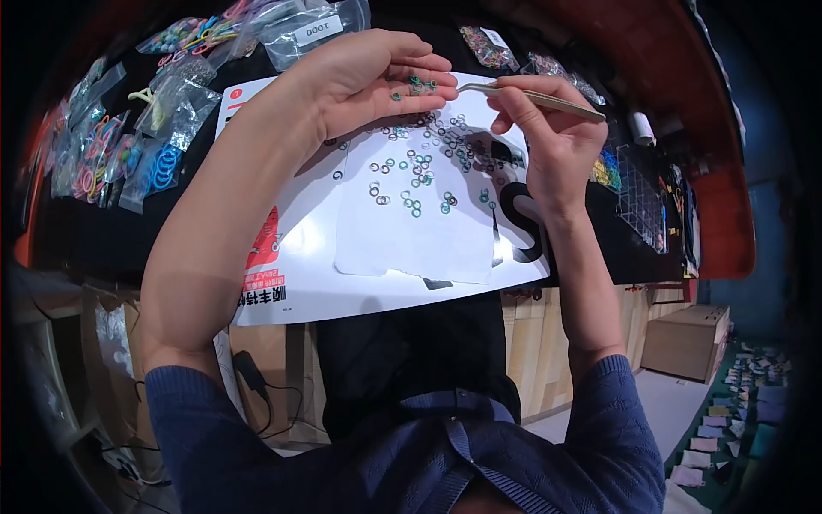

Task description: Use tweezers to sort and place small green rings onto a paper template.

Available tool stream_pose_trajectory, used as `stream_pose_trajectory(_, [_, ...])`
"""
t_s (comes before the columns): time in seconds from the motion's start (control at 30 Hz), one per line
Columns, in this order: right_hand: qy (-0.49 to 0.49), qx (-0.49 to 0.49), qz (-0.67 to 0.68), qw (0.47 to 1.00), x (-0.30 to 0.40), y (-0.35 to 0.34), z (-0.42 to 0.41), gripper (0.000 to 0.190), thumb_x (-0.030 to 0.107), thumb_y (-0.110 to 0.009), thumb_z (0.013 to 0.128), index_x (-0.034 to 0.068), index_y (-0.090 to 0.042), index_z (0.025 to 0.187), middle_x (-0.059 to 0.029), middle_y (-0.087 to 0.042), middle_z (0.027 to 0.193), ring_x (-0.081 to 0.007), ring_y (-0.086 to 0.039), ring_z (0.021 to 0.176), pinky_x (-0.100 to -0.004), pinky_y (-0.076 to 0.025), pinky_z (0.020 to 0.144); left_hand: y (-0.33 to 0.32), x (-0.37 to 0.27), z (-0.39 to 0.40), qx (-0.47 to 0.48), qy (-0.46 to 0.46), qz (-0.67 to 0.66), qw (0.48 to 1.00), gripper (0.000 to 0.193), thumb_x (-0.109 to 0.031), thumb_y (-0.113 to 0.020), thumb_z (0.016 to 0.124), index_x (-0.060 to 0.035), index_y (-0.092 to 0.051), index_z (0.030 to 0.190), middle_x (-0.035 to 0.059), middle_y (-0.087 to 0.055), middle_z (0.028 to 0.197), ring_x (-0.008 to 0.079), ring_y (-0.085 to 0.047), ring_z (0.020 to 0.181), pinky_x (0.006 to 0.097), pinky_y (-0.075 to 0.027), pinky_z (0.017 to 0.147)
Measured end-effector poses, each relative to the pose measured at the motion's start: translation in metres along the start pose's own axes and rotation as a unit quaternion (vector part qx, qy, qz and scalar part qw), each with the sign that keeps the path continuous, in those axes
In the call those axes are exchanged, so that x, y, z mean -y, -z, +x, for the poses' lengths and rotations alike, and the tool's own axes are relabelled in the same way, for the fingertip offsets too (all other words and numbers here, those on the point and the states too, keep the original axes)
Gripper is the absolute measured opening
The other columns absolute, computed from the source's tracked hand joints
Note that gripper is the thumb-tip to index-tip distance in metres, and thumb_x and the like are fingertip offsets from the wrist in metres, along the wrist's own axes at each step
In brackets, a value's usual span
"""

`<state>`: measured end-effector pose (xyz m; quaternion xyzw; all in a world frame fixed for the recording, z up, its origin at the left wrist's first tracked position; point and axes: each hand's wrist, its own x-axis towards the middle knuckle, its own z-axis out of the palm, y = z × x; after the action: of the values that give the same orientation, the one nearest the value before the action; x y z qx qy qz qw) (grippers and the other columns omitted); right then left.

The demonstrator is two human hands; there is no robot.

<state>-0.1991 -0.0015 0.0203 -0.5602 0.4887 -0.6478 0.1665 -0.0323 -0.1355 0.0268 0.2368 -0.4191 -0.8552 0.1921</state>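
My left hand [379, 83] is palm up above the white sheet, its fingers pointing right, with several small green rings [420, 85] lying on the fingers. My right hand [552, 128] holds a pair of bent-tip metal tweezers [546, 100], whose tip reaches the fingertips of my left hand. Whether a ring is in the tip, I cannot tell. Beneath both hands lies a torn-edged white paper [411, 247] on a larger printed sheet [308, 283]. Many small green, dark and pale rings [417, 168] are scattered over the paper.
Clear bags of coloured bands [96, 160] and blue rings [164, 166] lie at the left. A clear bag [311, 38] with a printed label is behind my left hand. Bags of small coloured pieces [488, 48] lie at the back right. A wire rack [642, 193] is at the right.
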Motion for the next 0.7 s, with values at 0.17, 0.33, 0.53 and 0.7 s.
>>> stream_pose_trajectory(0.17, [-0.113, 0.114, -0.063, 0.985, -0.002, -0.009, -0.005, 0.009, 0.002, -0.07, 0.085, -0.004, -0.07, 0.091, -0.0085, -0.069, 0.076, -0.0099, -0.064, 0.063, -0.0209, -0.051, 0.056, 0.009, -0.004, 0.004, -0.046, -0.066, -0.023, 0.996, 0.04, -0.012, -0.053, 0.097, 0.0184, -0.05, 0.121, 0.0303, -0.057, 0.115, 0.0335, -0.061, 0.112, 0.0355, -0.054, 0.1])
stream_pose_trajectory(0.33, [-0.146, 0.122, -0.078, 0.979, -0.005, -0.009, -0.006, 0.009, 0.004, -0.069, 0.085, -0.004, -0.071, 0.088, -0.0079, -0.068, 0.072, -0.0092, -0.063, 0.059, -0.0212, -0.049, 0.053, 0.004, -0.004, 0.001, -0.029, -0.067, 0.003, 0.997, 0.041, -0.013, -0.054, 0.097, 0.0185, -0.049, 0.122, 0.0311, -0.056, 0.116, 0.0331, -0.061, 0.112, 0.0359, -0.054, 0.1])
stream_pose_trajectory(0.53, [-0.141, 0.11, -0.072, 0.981, -0.005, -0.006, -0.004, 0.009, 0.003, -0.068, 0.086, -0.005, -0.069, 0.088, -0.0086, -0.068, 0.073, -0.0099, -0.064, 0.059, -0.0217, -0.05, 0.053, 0.005, 0.0, 0.001, -0.026, -0.051, -0.001, 0.998, 0.04, -0.013, -0.053, 0.097, 0.0183, -0.049, 0.122, 0.0309, -0.057, 0.116, 0.0319, -0.063, 0.109, 0.0347, -0.056, 0.097])
stream_pose_trajectory(0.7, [0.024, -0.001, -0.004, 1.0, -0.007, -0.001, 0.002, 0.012, 0.0, -0.068, 0.087, -0.006, -0.067, 0.097, -0.0119, -0.07, 0.083, -0.0145, -0.067, 0.067, -0.0249, -0.055, 0.062, -0.002, 0.002, -0.002, 0.025, 0.004, -0.013, 1.0, 0.041, -0.011, -0.055, 0.095, 0.0192, -0.048, 0.122, 0.0309, -0.057, 0.115, 0.0332, -0.064, 0.107, 0.0366, -0.056, 0.096])
